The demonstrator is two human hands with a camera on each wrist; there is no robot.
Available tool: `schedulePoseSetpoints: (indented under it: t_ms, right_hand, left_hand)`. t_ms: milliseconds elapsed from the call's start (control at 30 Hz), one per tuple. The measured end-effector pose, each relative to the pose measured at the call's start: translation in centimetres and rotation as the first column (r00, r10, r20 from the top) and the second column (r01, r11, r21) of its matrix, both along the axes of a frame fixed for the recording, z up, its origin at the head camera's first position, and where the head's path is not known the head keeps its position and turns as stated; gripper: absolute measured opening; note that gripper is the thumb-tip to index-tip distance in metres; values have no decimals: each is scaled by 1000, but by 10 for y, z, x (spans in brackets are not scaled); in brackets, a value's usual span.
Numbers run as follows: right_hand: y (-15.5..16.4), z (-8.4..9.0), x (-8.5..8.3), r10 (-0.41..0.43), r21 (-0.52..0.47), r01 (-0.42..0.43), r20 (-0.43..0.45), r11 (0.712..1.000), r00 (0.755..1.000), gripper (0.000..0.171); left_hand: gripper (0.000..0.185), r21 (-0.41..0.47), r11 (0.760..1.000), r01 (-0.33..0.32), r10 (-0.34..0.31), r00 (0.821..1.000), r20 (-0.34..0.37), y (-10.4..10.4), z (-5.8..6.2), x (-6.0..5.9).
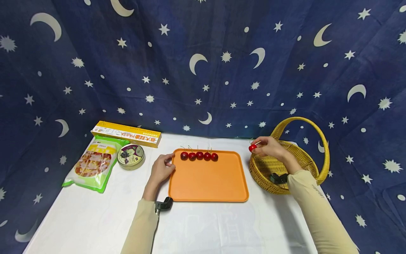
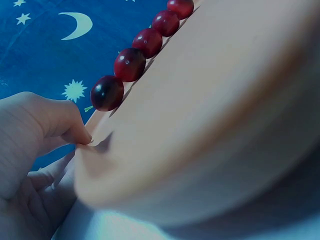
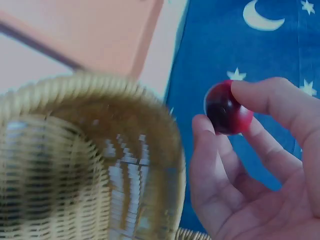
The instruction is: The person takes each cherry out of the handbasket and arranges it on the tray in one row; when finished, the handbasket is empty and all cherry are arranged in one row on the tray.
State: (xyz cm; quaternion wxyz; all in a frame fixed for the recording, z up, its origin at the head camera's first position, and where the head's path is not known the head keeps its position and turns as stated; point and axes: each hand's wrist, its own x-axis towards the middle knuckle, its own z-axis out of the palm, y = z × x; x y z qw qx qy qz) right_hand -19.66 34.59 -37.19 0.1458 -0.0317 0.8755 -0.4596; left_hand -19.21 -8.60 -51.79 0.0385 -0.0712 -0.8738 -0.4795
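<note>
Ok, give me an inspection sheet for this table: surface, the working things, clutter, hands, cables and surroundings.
Surface: white table.
Working things: five cherries in a row along the far edge of the orange tray; one cherry above the rim of the wicker basket.
Clutter: pasta box, snack bag, round tin, all left of the tray.
Hands: left hand holds the tray's far left corner; right hand pinches the single cherry.
Cables: nothing seen.
Surroundings: blue moon-and-star cloth.
</note>
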Motion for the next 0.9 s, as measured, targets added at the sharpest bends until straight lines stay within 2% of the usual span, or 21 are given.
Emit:
schedulePoseSetpoints:
  t_ms: [200, 367, 500, 633, 900]
  right_hand:
    - [-27, -7, -8, 5, 29, -3, -61, 1000, 998, 41]
    - [-45, -25, -15, 4, 42, -1, -74, 999, 997, 38]
    - [-58, -40, -19, 30, 14, -29, -104, 999, 994, 36]
    - [-71, -53, -21, 40, 42, -35, -135, 999, 990, 33]
    - [-91, -76, -26, -46, 15, 47, -40, 999, 998, 28]
  left_hand:
    - [52, -6, 1000, -4, 4, 1000, 7, 0, -1, -1]
    - [52, 6, 1000, 0, -1, 1000, 14, 1, -1, -1]
    - [51, 7, 1000, 3, -3, 1000, -1, 1, 0, -1]
    - [51, 2, 1000, 1, -1, 1000, -19, 1, 0, -1]
    - [52, 1, 1000, -2, 2, 1000, -21, 1, -1, -1]
